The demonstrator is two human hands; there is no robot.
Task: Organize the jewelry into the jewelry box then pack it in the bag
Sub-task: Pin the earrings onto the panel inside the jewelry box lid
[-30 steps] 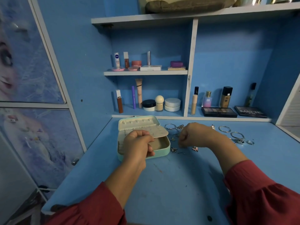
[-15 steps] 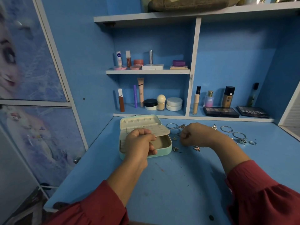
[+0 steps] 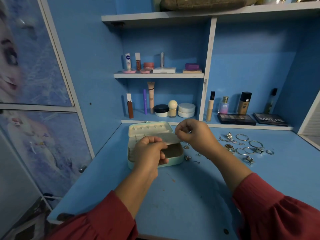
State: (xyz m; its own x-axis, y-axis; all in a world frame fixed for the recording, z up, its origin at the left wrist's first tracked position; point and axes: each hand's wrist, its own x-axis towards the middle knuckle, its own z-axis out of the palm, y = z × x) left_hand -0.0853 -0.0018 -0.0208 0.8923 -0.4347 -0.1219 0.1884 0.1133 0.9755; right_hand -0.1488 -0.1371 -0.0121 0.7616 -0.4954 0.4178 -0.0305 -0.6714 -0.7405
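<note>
The box (image 3: 138, 153), pale green, sits open on the blue surface (image 3: 181, 196) at its back left, lid (image 3: 150, 129) tipped back against the shelf edge. A flat insert panel (image 3: 170, 138) stands lifted over the box's right compartment. The left hand (image 3: 149, 153) is over the box front, its fingers (image 3: 160, 144) curled round the panel's near edge and holding it. The right hand (image 3: 194, 135) hovers above the box's right rear corner, fingers pinched close together; whether they hold a small piece cannot be told. Loose small pieces (image 3: 187, 157) lie on the surface just beside the box's right wall. Farther right, well apart from the box, rings and bangles (image 3: 247, 146) lie scattered on the surface. Cosmetics (image 3: 173, 110) stand on the shelf behind. Both sleeves (image 3: 277, 213) are red.
</note>
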